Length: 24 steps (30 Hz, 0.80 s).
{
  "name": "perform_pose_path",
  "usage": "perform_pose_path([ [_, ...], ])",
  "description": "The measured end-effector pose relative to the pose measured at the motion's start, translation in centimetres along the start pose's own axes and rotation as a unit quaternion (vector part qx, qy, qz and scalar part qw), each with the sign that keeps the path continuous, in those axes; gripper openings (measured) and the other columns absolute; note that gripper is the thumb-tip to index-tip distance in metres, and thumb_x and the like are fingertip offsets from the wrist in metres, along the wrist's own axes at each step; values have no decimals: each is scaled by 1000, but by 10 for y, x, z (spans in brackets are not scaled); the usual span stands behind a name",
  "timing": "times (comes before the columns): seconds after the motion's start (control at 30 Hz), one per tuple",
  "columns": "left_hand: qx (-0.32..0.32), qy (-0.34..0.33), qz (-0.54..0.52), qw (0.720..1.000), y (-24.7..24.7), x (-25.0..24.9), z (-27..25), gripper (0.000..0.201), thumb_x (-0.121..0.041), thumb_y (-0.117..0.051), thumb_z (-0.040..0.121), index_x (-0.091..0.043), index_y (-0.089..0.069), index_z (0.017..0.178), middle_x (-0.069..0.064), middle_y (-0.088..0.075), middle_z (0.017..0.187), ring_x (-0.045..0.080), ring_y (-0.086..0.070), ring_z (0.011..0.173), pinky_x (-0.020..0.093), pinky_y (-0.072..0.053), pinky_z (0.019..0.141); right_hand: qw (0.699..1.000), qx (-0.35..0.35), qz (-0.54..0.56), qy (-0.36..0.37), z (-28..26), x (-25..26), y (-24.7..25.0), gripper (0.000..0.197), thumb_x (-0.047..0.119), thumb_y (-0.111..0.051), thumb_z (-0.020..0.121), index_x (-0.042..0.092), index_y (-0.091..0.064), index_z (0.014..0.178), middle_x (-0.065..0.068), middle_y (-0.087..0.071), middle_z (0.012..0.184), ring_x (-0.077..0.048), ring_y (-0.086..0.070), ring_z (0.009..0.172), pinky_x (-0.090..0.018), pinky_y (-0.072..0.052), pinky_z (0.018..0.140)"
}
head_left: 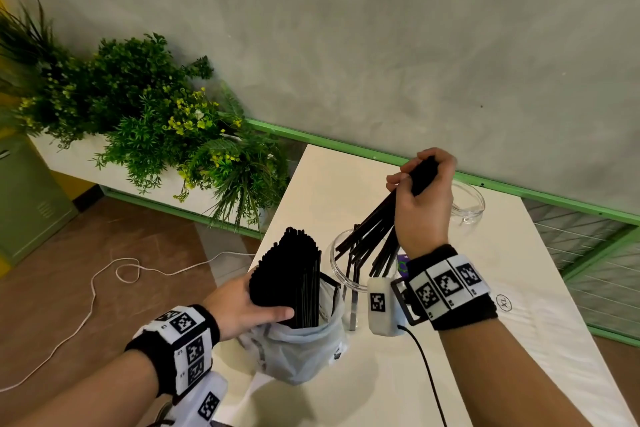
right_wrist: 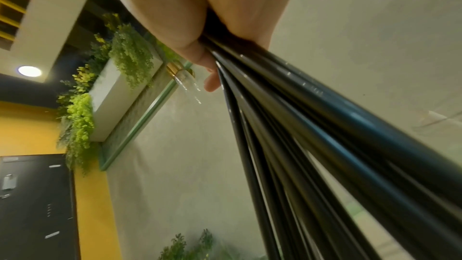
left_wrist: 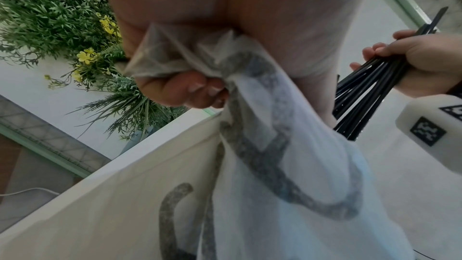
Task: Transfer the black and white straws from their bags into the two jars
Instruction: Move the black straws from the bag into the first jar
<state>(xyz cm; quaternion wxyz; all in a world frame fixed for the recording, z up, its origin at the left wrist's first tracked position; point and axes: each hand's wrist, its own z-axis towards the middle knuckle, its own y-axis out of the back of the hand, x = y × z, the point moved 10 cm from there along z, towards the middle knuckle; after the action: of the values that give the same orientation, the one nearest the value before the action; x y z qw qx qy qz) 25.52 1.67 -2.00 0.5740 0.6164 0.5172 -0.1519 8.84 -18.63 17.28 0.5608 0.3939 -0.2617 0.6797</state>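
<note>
The right hand is fisted around a bunch of black straws, their lower ends fanning down into the near jar by the tabletop's left edge. The left hand curls around the plastic bag and its upright bundle of straws. A second jar stands near the far edge.

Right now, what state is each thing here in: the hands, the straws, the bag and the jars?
Left hand: grips the bag and the straw bundle in it.
Right hand: grips a handful of black straws, tilted, lower ends in the near jar.
Bag: open, straw bundle upright.
Near jar: open.
Far jar: open, looks empty.
</note>
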Motion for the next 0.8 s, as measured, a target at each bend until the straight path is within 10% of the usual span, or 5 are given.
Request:
perform_pose_path([
  [0.17,4,-4,-8,1000,0,0,1,69,-89,-63,36,-48,-52,90,-29,-61,90,-13,-54,89,9,-41,72,999,-5,-2,-36,-12,-41,5,46,-11,-42,89,34,-41,101,0,-53,90,-24,-64,78,-42,-54,83],
  [0.33,2,1,-3,1000,-1,3,3,70,-90,-62,35,-51,-50,91,-27,-61,93,-5,-57,94,16,-44,78,994,76,-53,-65,-35,-76,-20,32,-3,-47,93,25,-39,107,4,-56,93,-9,-66,90,-22,-49,80],
  [0.53,-5,3,0,1000,-1,9,6,64,-87,-65,39,-53,-51,90,-24,-64,96,2,-60,98,25,-49,87,955,173,-232,-64,-53,-127,-39,22,14,-55,91,24,-44,106,-2,-59,96,-27,-56,90,-49,-49,81],
  [0.8,0,0,-17,1000,0,7,3,63,-86,-63,40,-52,-48,91,-34,-55,91,-12,-52,91,13,-42,77,950,168,-245,-90,-24,-131,-26,21,19,-63,90,14,-51,106,-4,-59,97,-23,-56,91,-29,-44,78],
])
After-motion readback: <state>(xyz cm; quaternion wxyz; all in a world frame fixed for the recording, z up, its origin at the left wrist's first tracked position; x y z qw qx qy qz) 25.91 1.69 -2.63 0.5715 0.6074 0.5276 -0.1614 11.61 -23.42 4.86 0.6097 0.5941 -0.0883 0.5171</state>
